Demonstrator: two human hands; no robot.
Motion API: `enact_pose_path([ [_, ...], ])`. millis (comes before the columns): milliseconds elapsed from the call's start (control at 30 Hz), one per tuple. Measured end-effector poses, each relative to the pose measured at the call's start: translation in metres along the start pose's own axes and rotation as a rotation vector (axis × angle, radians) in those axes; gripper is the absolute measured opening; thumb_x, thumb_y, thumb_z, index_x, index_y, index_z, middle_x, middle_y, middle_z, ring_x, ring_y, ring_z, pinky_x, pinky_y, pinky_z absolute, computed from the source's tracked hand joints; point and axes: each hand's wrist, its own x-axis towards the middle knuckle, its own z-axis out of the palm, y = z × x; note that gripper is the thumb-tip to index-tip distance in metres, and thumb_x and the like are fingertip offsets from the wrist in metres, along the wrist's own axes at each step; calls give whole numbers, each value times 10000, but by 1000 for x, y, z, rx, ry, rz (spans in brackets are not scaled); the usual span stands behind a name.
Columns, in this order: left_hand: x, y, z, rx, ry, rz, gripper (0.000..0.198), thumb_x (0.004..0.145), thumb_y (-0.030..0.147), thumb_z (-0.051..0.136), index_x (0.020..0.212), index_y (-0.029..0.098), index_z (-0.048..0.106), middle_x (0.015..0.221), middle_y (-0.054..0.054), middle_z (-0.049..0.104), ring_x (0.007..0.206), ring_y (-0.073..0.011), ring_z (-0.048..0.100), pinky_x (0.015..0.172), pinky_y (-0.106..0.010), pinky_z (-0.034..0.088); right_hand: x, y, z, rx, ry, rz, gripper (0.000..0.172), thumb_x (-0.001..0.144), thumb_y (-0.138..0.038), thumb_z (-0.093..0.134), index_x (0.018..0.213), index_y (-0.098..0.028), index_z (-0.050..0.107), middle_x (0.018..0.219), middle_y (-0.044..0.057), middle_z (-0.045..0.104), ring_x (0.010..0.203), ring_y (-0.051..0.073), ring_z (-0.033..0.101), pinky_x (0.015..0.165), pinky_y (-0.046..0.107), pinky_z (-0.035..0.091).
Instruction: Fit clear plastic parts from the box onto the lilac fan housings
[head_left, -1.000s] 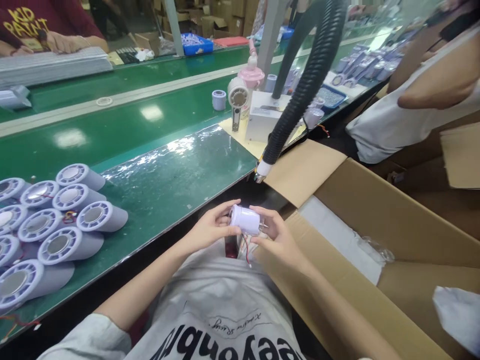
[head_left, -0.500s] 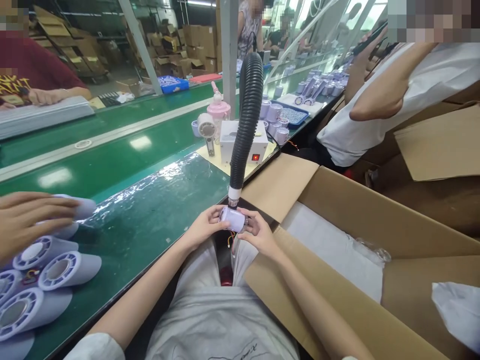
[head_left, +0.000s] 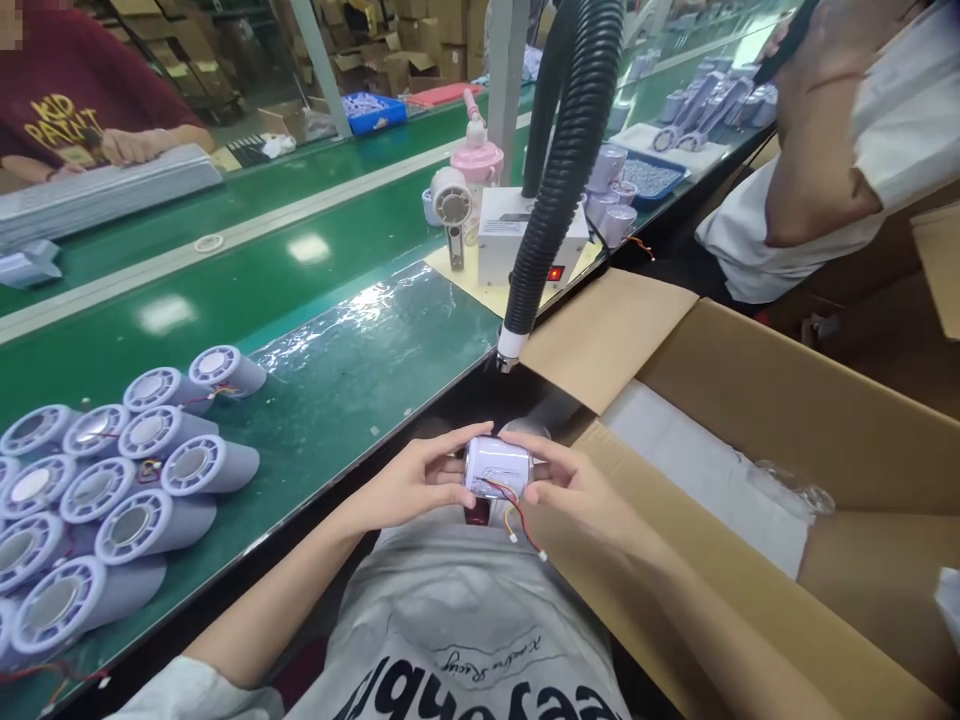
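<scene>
A lavender cylindrical fan housing (head_left: pixel 498 464) lies sideways between my two hands, over my lap. My left hand (head_left: pixel 431 475) closes on its left end and my right hand (head_left: pixel 574 480) on its right end, thumbs toward me. Thin red, black and yellow wires (head_left: pixel 517 505) with small white plugs dangle from its near side. Just beyond, the white-tipped end of a black corrugated hose (head_left: pixel 551 180) hangs above the table edge, apart from the housing. On the left, several similar fan housings (head_left: pixel 191 465) stand grouped on the green table (head_left: pixel 330 390).
An open cardboard box (head_left: pixel 750 360) with white lining is at my right. Behind the hose sit a white machine box (head_left: pixel 502 240) with a lit red switch, a small fan (head_left: pixel 452 205) and a pink bottle (head_left: pixel 478 160). Co-workers sit across the belt and at right.
The fan housing has come away from the hose end toward my body and turned, so its wires face me. Another person's hand over the housings at left is gone. The view has shifted.
</scene>
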Motion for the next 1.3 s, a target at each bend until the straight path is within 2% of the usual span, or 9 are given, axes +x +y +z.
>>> enact_pose_path([
  [100,-5,-6,5,-11,8,-20,732,770,191,735,1421,258,408,1101,-70,666,994,-216,655,929,-375,505,-3,1,2,20,-18,32,557,732,-330,801,1251,-248,613,1047,53,696,821,190,680,758,320,564],
  [333,-12,-7,15,-79,55,42,599,793,262,710,1337,271,460,1262,-95,561,981,-202,632,888,-351,506,-4,-1,7,39,-42,22,507,787,-401,746,1245,-237,604,1105,79,662,828,195,677,702,314,586],
  [433,-13,-6,25,87,183,53,474,800,302,692,1238,231,526,1156,-75,596,964,-201,612,850,-307,497,-6,0,15,14,-36,41,473,802,-380,731,1239,-245,612,1108,71,658,810,185,678,704,314,596],
  [567,-15,-7,29,384,297,72,387,818,322,653,1180,221,563,1048,-51,609,888,-190,578,790,-289,478,-13,7,20,-82,99,68,501,756,-364,775,1215,-223,634,1033,73,692,675,169,682,643,310,602],
  [667,-19,-8,24,353,220,47,449,823,339,649,1245,232,536,1094,-58,591,924,-193,572,821,-299,476,-18,10,16,-62,138,86,514,731,-358,799,1202,-217,648,1004,72,708,636,159,681,592,283,602],
  [833,-25,-8,17,-49,-9,-53,729,831,321,659,1467,293,304,1256,-86,548,1082,-214,565,936,-345,455,-19,7,11,101,23,61,425,807,-340,741,1213,-263,644,994,48,710,733,168,701,623,267,615],
  [967,-26,-9,17,-62,-11,-55,724,830,289,669,1466,292,325,1196,-78,584,1082,-213,566,958,-352,441,-19,6,14,127,-18,74,453,808,-330,742,1242,-268,629,1140,70,672,877,197,687,681,275,613],
  [1100,-29,-13,16,2,-8,-21,712,830,283,669,1462,296,340,1178,-75,607,1173,-256,538,988,-368,436,-19,5,17,120,-14,91,485,771,-344,774,1228,-247,642,1124,75,677,852,201,684,654,276,602],
  [1300,-31,-18,19,87,8,56,697,832,250,662,1452,335,357,1410,-84,494,1172,-258,574,979,-366,473,-22,9,19,71,19,143,578,720,-350,819,1254,-249,622,1050,55,707,774,183,683,752,328,572],
])
